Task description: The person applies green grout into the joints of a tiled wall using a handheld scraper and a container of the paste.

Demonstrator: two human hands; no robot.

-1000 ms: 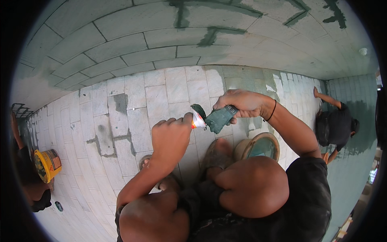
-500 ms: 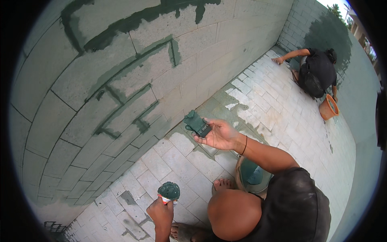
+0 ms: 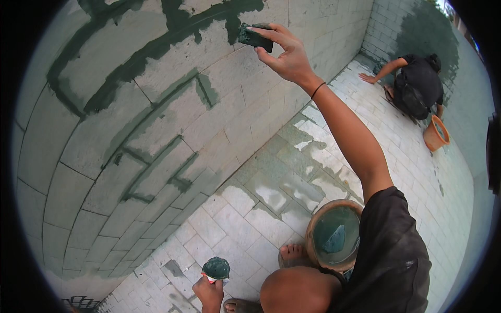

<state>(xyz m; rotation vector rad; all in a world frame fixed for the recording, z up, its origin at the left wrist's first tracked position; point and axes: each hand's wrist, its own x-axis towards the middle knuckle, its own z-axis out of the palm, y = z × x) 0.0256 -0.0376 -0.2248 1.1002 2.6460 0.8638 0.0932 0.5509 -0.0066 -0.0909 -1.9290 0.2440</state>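
Observation:
My right hand (image 3: 287,55), raised to the block wall (image 3: 224,107), grips a flat dark rectangular spreader (image 3: 263,43) between thumb and fingers. Green paste coats the spreader's left end, which is at the wall beside a downward strip of green paste (image 3: 234,28); whether it touches cannot be told. Down at the lower middle, my left hand (image 3: 209,292) is closed around a small cup (image 3: 216,269) of thick green paste, with a bit of red and white on its side. Green bands follow several block joints on the wall.
Beside my bare foot (image 3: 293,254) stands a round tub (image 3: 311,229) of greenish water with a blue-green piece in it. Green stains mark the paved floor (image 3: 237,229). Farther right a person (image 3: 417,88) in dark clothes crouches near an orange bucket (image 3: 433,138).
My right hand has swung up and away from above the floor to the wall, carrying the spreader. My left hand has sunk slightly with the cup. The tub shows more fully.

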